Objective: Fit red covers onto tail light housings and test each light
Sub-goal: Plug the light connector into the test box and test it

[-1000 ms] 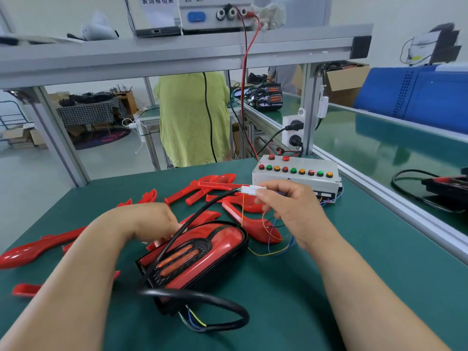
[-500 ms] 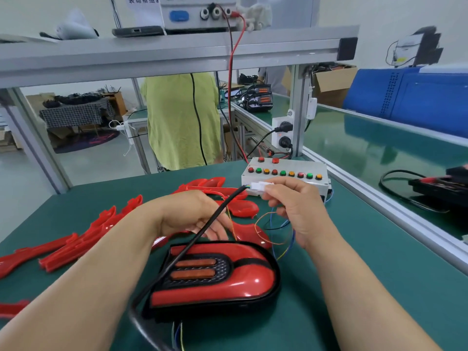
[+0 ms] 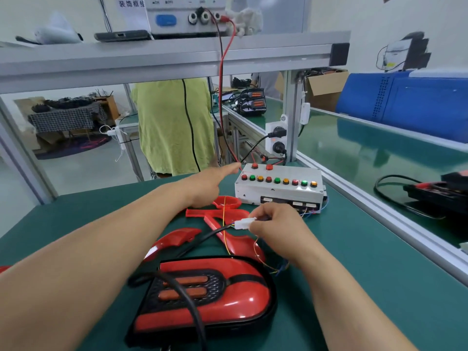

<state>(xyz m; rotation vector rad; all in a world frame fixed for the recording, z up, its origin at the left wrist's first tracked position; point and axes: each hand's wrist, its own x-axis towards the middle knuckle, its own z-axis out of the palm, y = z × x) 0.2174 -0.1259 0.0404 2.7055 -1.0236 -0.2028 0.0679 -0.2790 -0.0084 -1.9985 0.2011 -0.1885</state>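
A green bench [image 3: 367,262] stands under a grey shelf frame. Loose red covers [image 3: 174,240] lie in its middle. The left hand [image 3: 205,184] stretches its index finger toward the left corner of the button box [image 3: 278,191]; its other fingers are curled and hold nothing. The tail light [image 3: 205,297] lies near the front edge with a black cable [image 3: 192,307] across it. The right hand [image 3: 276,226] pinches a white connector [image 3: 241,222].

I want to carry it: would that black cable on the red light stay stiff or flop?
Probably floppy: the black cable bends loosely over the tail light toward the white connector the right hand pinches. Lifting it would likely tug the light too, since it seems attached.
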